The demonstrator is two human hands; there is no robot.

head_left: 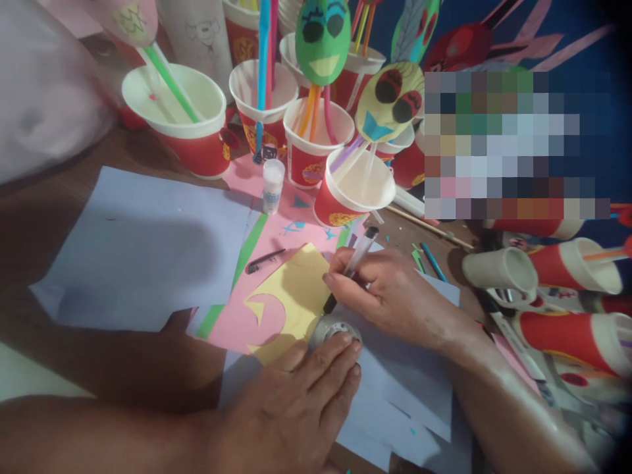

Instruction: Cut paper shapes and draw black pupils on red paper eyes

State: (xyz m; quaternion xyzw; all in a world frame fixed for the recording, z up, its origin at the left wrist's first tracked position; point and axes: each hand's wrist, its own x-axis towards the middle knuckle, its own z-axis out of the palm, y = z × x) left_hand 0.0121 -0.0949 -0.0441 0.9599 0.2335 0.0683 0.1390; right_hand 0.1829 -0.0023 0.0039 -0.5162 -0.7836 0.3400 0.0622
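My right hand [378,289] is closed around a pen [362,253] with a clear barrel and black ends. The pen's tip is down at the edge of a round, translucent disc [322,329], whose exact kind I cannot tell. My left hand [296,405] lies over this disc with its fingers stretched out, fingertips pressing on top and hiding much of it. Beneath the disc is a yellow paper sheet [301,283] with a curved cut-out on its left side. The yellow sheet rests on a pink paper [266,316] with green stripes.
A black pen cap [264,261] lies on the pink paper, below a small glue bottle [272,187]. White paper [148,243] is at left, with more paper [399,395] under my hands. Red-and-white paper cups [187,138] stand behind, several holding straws and paper faces [323,39].
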